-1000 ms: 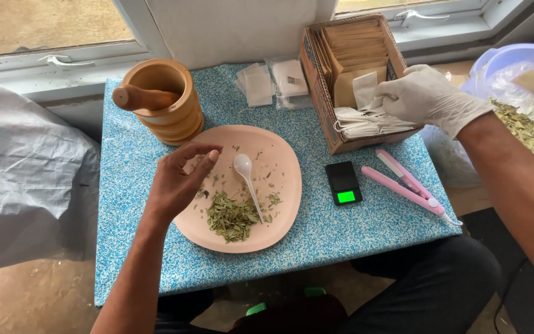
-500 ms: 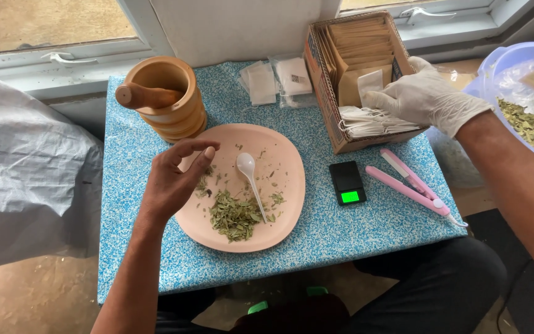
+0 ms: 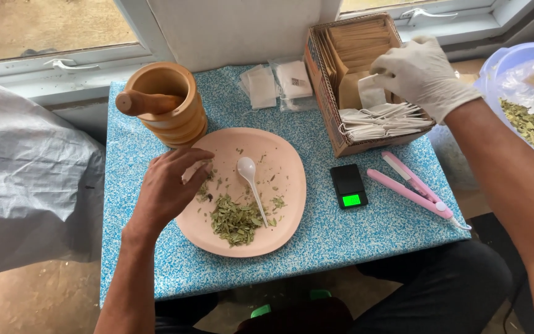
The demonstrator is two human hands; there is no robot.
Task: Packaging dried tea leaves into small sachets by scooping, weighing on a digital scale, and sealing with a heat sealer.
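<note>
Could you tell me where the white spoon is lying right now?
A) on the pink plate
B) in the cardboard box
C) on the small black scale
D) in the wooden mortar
A: the spoon lies on the plate, its handle reaching the pile of dried leaves.

a small table (image 3: 156,272) covered in a blue-and-white speckled cloth stands against a white wall panel (image 3: 236,28), with white-framed windows (image 3: 44,59) on either side letting in soft daylight; bare sandy ground shows through the left pane, a grey sheet (image 3: 26,179) lies to the left, and the floor (image 3: 32,303) below is brown and dusty
</note>
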